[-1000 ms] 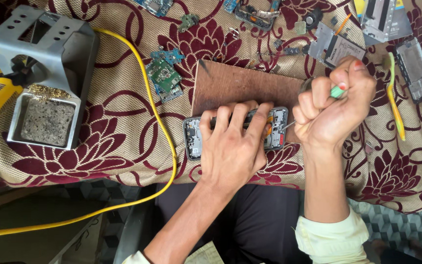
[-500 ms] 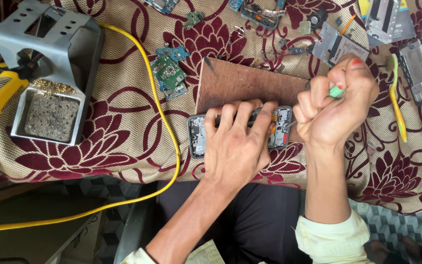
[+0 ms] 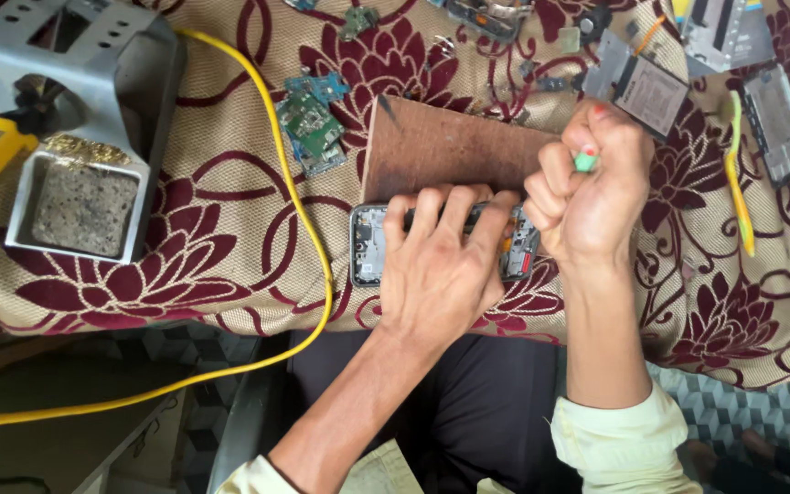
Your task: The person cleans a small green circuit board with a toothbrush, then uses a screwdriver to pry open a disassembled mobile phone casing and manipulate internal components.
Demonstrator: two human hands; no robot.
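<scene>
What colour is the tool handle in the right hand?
Green, tip poking out of the right hand: tool handle, head view.

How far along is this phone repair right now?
Done: the phone lies opened, insides exposed, with a loose circuit board set aside on the cloth. In hand: the left hand pins the phone while the right hand works a green-handled tool at its edge. Left: reassembly; parts lie scattered.

Our left hand (image 3: 441,274) lies flat, palm down, fingers spread and pointing away from us, the forearm reaching in from below at a slant. Our right hand (image 3: 592,197) is curled into a tight fist just beside it, knuckles up, its forearm nearly upright with a pale cuff at the wrist.
</scene>
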